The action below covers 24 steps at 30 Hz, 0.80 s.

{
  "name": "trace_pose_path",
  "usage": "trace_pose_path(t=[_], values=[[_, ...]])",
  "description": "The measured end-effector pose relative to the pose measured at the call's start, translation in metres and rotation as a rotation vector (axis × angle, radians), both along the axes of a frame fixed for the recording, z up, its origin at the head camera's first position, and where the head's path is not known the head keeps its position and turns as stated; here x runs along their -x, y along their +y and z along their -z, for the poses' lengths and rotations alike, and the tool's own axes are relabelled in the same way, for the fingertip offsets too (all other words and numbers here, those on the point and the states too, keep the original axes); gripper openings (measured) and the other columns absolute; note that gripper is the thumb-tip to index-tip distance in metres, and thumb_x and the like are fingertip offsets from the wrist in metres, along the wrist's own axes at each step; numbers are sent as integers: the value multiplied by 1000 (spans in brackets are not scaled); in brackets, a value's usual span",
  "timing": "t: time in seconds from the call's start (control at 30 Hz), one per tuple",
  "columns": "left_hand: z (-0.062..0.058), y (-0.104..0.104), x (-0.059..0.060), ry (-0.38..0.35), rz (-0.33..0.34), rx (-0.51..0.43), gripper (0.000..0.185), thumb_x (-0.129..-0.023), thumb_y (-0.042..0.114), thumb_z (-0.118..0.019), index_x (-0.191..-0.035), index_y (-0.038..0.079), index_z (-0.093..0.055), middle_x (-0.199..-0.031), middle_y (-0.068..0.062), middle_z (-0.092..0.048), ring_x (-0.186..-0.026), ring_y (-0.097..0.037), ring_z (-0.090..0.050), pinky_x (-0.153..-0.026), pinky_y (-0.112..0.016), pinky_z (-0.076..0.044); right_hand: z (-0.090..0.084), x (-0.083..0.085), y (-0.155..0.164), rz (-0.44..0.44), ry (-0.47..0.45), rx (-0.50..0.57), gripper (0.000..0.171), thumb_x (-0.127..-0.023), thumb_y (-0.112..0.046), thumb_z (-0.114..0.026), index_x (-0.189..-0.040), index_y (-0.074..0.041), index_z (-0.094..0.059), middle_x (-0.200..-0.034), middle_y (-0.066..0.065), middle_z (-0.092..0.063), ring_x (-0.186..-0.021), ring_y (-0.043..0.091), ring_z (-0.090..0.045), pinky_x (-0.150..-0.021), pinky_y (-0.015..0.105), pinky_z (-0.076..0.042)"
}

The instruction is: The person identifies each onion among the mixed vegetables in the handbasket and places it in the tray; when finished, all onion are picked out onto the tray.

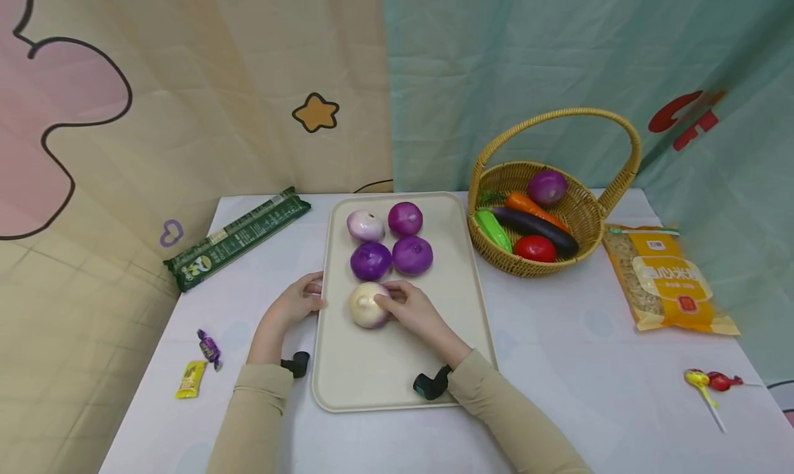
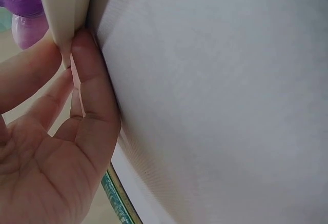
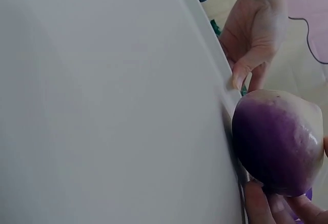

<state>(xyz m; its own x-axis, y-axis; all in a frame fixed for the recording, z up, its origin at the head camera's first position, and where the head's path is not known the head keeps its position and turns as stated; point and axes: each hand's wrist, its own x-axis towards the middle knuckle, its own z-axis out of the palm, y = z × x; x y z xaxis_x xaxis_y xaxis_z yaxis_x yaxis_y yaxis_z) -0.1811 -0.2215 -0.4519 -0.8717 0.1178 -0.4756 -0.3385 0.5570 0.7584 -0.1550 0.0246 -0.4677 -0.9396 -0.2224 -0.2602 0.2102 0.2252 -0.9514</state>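
Note:
My right hand [image 1: 420, 317] holds a white-and-purple onion [image 1: 364, 307] by its right side, with fingers and thumb around it, low over the cream tray [image 1: 372, 371]. The right wrist view shows the purple side of this onion [image 3: 274, 142] at or just above the tray's surface. At the tray's left edge, my left hand [image 1: 290, 307] pinches the rim; in the left wrist view thumb and fingers [image 2: 95, 80] meet on it. Behind the held onion sit a pale purple onion [image 1: 364, 225] and several purple onions [image 1: 412, 255].
A wicker basket [image 1: 527, 269] at the back right holds vegetables, including an eggplant [image 1: 536, 229]. Beside it lies a yellow bag [image 1: 673, 281], with lollipops [image 1: 704, 384] nearer. On the left are a green packet [image 1: 238, 240] and wrapped candies [image 1: 209, 348]. A curtain [image 1: 248, 116] hangs behind.

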Motion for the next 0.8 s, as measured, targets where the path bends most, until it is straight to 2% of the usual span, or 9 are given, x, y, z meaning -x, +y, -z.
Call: trace_pose_path(t=[0.23, 0.37, 0.5, 0.67, 0.73, 0.8], values=[[-2, 1, -1, 9, 13, -3, 66, -93, 1, -58, -153, 1, -30, -130, -24, -49, -109, -29, -59, -90, -36, -53, 0, 0, 3, 3, 71, -90, 50, -94, -29, -65, -132, 2, -55, -125, 20, -64, -114, 32, -64, -87, 35, -57], [-1, 0, -1, 7, 11, -6, 66, -93, 1, -57, -153, 2, -30, -129, -23, -49, -110, -29, -59, -92, -36, -53, -8, -1, 11, -8, 96, -136, 51, -94, -32, -64, -134, -1, -55, -130, 18, -62, -117, 31, -62, -93, 39, -55], [-1, -1, -1, 12, 18, -9, 66, -92, 0, -57, -153, 1, -30, -129, -23, -48, -112, -32, -58, -94, -37, -53, -30, 0, 30, 12, 140, -159, 47, -95, -31, -64, -133, -5, -57, -132, 14, -61, -120, 32, -60, -93, 42, -54], [1, -1, -1, 7, 13, 2, 66, -93, 1, -57, -153, 2, -30, -129, -23, -48, -112, -31, -58, -94, -38, -52, -71, 15, 75, 84, 218, -168, 43, -96, -30, -63, -132, -7, -59, -132, 13, -62, -122, 31, -58, -98, 44, -51], [0, -1, -1, 7, 17, 6, 66, -93, 1, -57, -153, 2, -30, -129, -23, -48, -111, -30, -58, -93, -37, -52, -86, 25, 97, 135, 251, -179, 43, -97, -31, -62, -132, -7, -59, -131, 13, -62, -119, 29, -58, -98, 42, -51], [0, -1, -1, 5, 14, 7, 65, -93, 2, -57, -153, 3, -30, -129, -23, -49, -109, -29, -58, -91, -36, -52, -98, 37, 120, 207, 261, -171, 45, -97, -34, -62, -133, -7, -58, -129, 11, -62, -115, 25, -59, -94, 34, -53]])
